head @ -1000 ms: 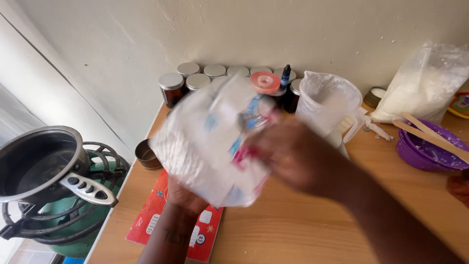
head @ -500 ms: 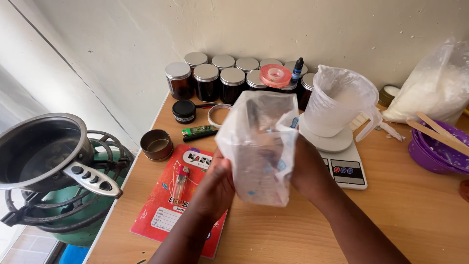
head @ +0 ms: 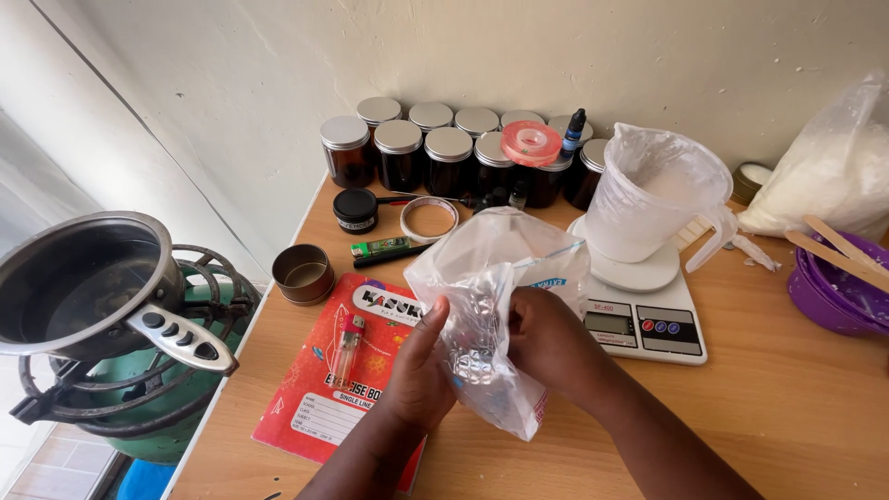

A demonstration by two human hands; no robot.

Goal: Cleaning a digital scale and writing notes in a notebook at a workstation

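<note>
Right now both hands are holding a clear plastic bag over the wooden table. The left hand grips the bag from the left, with its thumb pressed on the front. The right hand grips it from the right, so the 2 hands are close together, both closed on the bag. The bag looks crinkly, with small shiny bits inside.

Under the left hand lies a red exercise book with a lighter on top. Just beside the right hand is a white kitchen scale, and a plastic jug lined with a bag stands on it. Dark jars with silver lids stand in rows at the wall. A metal pot sits on a green gas stove at the far left. A purple bowl is at the right edge.
</note>
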